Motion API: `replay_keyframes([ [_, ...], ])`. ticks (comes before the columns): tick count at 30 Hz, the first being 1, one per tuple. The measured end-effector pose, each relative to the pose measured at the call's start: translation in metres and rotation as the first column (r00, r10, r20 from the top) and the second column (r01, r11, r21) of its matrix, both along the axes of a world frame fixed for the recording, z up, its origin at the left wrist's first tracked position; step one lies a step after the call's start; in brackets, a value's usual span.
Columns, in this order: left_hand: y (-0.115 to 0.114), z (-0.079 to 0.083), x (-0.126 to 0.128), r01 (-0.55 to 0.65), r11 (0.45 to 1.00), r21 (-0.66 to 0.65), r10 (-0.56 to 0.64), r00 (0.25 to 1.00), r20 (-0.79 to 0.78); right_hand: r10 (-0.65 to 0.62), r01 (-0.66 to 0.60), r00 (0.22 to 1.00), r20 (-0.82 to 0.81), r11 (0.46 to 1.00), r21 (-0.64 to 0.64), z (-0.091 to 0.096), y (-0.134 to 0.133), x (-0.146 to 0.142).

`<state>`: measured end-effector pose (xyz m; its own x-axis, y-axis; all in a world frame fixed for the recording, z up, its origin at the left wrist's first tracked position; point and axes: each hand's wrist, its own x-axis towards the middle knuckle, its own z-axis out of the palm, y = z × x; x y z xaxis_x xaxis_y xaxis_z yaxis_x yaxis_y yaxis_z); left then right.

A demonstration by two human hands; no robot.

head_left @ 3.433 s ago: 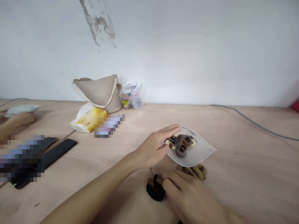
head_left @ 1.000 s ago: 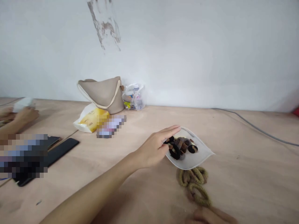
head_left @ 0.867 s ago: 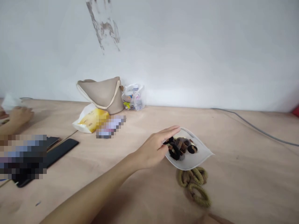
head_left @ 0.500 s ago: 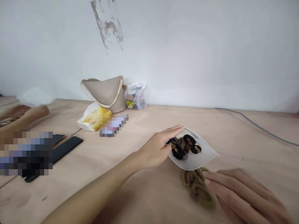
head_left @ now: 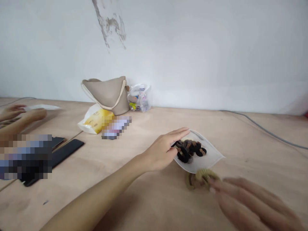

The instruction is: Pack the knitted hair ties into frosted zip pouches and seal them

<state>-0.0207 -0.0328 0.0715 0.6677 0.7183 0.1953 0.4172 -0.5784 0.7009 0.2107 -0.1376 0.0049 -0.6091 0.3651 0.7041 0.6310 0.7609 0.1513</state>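
Dark hair ties point(head_left: 189, 150) inside clear bag point(head_left: 211, 162); olive hair ties point(head_left: 201, 178) outside. Left hand point(head_left: 158, 154) flat, unclenched, at bag mouth, fingers point(head_left: 176, 133) beside dark ties. Right hand point(head_left: 250, 202) released, open, just beside olive ties.

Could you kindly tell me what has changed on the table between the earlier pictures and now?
The black hair tie, on the table by the right hand earlier, now lies in the clear plastic bag. That hand has come back from the lower right, and the olive hair ties have bunched up against the bag's lower edge. The left hand stays at the bag.
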Motion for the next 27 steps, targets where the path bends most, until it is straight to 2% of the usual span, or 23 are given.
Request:
replay_keyframes([
  [2, 0.0, 0.0, 0.0, 0.002, 1.0, 0.011, -0.002, 1.0, 0.007, -0.071, 0.072, 0.997, 0.019, 0.997, -0.034, 0.007, 0.005, 0.008],
  [4, 0.0, 0.0, 0.0, 0.009, 1.0, 0.009, -0.009, 1.0, 0.013, -0.087, 0.092, 0.994, 0.062, 0.993, -0.072, 0.006, 0.006, 0.015],
  [8, 0.001, -0.002, 0.001, 0.004, 1.0, -0.009, -0.003, 1.0, 0.019, -0.019, 0.033, 0.99, 0.138, 0.995, -0.098, -0.015, 0.005, 0.016],
  [11, 0.001, -0.003, 0.002, -0.002, 1.0, -0.012, 0.002, 1.0, 0.023, -0.033, 0.053, 0.985, 0.169, 0.992, -0.111, -0.025, 0.01, 0.006],
  [14, 0.0, -0.003, 0.001, 0.002, 1.0, -0.009, -0.002, 1.0, 0.018, -0.023, 0.037, 0.988, 0.151, 0.995, -0.089, -0.02, 0.013, -0.003],
  [18, -0.002, -0.002, 0.001, 0.004, 1.0, -0.01, -0.004, 1.0, 0.013, 0.074, -0.065, 0.99, 0.12, 0.995, -0.078, -0.009, 0.008, -0.004],
  [24, -0.002, -0.003, 0.001, -0.001, 1.0, -0.005, 0.001, 0.999, 0.032, -0.048, 0.054, 0.981, 0.188, 0.998, -0.027, -0.014, 0.013, -0.004],
  [27, -0.003, -0.003, 0.001, 0.0, 1.0, -0.008, 0.0, 0.999, 0.036, -0.044, 0.051, 0.983, 0.18, 0.998, -0.035, -0.016, 0.015, -0.009],
])
